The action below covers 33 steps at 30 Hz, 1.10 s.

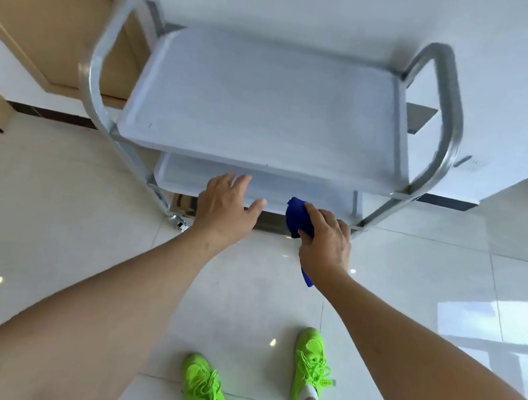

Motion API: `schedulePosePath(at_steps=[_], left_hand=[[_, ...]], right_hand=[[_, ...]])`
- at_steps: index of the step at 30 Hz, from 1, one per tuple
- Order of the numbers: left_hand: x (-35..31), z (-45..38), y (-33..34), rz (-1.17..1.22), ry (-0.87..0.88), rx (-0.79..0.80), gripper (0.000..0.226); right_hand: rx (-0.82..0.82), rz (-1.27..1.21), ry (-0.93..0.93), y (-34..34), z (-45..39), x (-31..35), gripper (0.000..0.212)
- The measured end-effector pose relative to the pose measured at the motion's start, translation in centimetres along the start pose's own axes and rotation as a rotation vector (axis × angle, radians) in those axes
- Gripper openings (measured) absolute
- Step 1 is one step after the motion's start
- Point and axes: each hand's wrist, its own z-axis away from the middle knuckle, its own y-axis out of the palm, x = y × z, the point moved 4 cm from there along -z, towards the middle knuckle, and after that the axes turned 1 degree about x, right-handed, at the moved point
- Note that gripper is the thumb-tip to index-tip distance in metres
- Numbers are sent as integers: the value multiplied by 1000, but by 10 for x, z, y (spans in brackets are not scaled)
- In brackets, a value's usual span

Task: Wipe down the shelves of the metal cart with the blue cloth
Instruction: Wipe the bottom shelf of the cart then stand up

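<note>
Bunching in the right hand, deep-blue crumpled cloth.

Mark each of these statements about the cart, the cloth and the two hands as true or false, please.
1. The right hand holds the blue cloth. True.
2. The left hand holds a spray bottle. False: it is open and holds nothing.
3. The top shelf carries boxes. False: nothing lies on it.
4. The metal cart stands against a white wall. True.
5. The cloth lies spread flat on the top shelf. False: it is bunched in the right hand, in front of the lower shelf.
</note>
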Motion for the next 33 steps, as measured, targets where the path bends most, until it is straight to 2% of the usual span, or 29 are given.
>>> schedulePosePath(at_steps=[6, 12, 15, 18, 27, 29, 33], left_hand=[[-73, -33, -97, -15, 166, -68, 63], [-136, -75, -141, -72, 299, -93, 66], [-170, -104, -138, -77, 340, -96, 65], [-200, -132, -118, -90, 351, -81, 66], [-261, -219, -57, -153, 253, 16, 65], [-265, -234, -49, -153, 221, 20, 65], [-267, -248, -29, -150, 169, 64, 65]], right_hand=[[-172, -13, 41, -110, -15, 45, 54], [-317, -13, 64, -183, -39, 40, 51], [-361, -12, 80, -210, -69, 20, 48], [-335, 2, 95, -224, -111, -5, 46], [-299, 13, 101, -249, -237, -68, 43], [-208, 85, 94, -240, -258, -78, 47], [190, 222, 178, -198, -278, -101, 50]])
